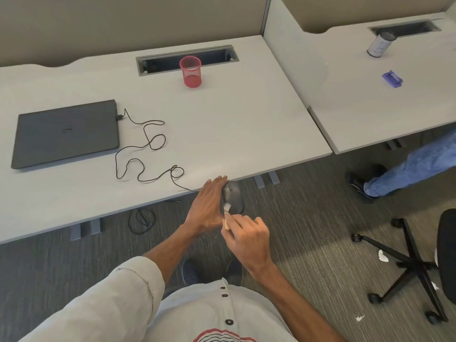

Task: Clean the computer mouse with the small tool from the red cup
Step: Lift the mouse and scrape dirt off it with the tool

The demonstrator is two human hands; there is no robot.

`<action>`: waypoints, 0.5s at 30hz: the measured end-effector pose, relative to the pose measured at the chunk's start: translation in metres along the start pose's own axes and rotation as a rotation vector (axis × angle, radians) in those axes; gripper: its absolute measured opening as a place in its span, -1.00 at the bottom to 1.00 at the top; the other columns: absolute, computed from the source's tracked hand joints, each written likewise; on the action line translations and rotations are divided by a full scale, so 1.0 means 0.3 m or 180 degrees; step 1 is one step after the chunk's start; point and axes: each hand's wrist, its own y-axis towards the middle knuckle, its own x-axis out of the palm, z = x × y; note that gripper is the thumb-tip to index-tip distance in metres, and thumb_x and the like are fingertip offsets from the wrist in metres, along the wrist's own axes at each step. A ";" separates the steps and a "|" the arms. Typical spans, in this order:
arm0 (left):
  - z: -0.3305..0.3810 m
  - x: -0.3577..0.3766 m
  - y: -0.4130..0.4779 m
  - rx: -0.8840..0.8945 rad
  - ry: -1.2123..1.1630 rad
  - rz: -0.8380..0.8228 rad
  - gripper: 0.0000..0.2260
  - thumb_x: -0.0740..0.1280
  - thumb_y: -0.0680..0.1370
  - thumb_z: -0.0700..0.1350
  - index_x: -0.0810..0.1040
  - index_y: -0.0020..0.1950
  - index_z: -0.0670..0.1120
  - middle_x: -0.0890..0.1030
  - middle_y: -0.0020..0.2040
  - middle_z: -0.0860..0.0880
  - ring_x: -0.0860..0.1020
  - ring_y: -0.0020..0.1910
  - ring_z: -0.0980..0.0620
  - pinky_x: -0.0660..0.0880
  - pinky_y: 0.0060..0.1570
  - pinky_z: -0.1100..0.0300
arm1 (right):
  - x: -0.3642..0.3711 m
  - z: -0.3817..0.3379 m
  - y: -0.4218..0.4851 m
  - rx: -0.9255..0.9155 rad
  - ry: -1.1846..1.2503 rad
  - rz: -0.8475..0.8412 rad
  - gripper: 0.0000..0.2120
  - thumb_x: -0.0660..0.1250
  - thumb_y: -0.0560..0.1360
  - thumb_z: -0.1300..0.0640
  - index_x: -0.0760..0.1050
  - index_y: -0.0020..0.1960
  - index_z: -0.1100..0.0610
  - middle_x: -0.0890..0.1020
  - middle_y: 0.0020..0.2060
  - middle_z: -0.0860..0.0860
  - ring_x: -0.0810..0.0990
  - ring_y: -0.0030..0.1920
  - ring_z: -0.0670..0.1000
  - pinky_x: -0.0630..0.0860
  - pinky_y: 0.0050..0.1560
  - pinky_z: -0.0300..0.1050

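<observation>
My left hand (208, 206) holds a dark grey computer mouse (234, 197) just off the desk's front edge, above the floor. My right hand (246, 236) grips a small brush (226, 214) with a pale wooden handle; its white bristles touch the mouse's near left side. The mouse's thin black cable (142, 146) runs in loops across the desk to a shut dark laptop (65, 133) at the left. A red mesh cup (190, 71) stands upright at the back of the desk; I see nothing inside it.
The grey desk (234, 124) has a cable slot (187, 59) behind the cup. A second desk at the right holds a grey can (380, 44) and a purple object (392, 79). Another person's leg (407, 174) and an office chair base (407, 265) stand right of me.
</observation>
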 end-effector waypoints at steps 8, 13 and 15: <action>0.001 -0.007 0.006 -0.0034 -0.0100 -0.0013 0.15 0.58 0.43 0.41 0.09 0.78 -0.09 0.16 0.80 -0.05 0.06 0.81 0.03 -0.02 0.81 -0.02 | -0.005 -0.002 -0.020 -0.0092 -0.0101 0.0081 -0.77 0.45 0.66 0.04 0.80 0.19 0.13 0.83 -0.06 -0.02 0.73 -0.23 -0.06 0.44 -0.31 -0.10; 0.001 -0.008 0.001 -0.0042 -0.0111 0.0036 0.10 0.56 0.46 0.40 0.11 0.78 -0.08 0.18 0.79 -0.05 0.08 0.81 0.02 0.00 0.81 -0.02 | -0.012 0.017 0.014 -0.0005 -0.0179 0.0099 -0.74 0.47 0.65 0.03 0.79 0.21 0.15 0.83 -0.04 -0.01 0.75 -0.19 -0.05 0.48 -0.29 -0.11; 0.001 -0.009 0.002 -0.0039 -0.0105 0.0067 0.10 0.56 0.47 0.38 0.11 0.78 -0.09 0.18 0.79 -0.05 0.09 0.81 0.02 -0.01 0.81 -0.01 | -0.007 0.015 0.011 -0.0036 -0.0208 0.0038 -0.74 0.46 0.65 0.02 0.79 0.21 0.15 0.83 -0.06 -0.01 0.74 -0.20 -0.05 0.46 -0.28 -0.12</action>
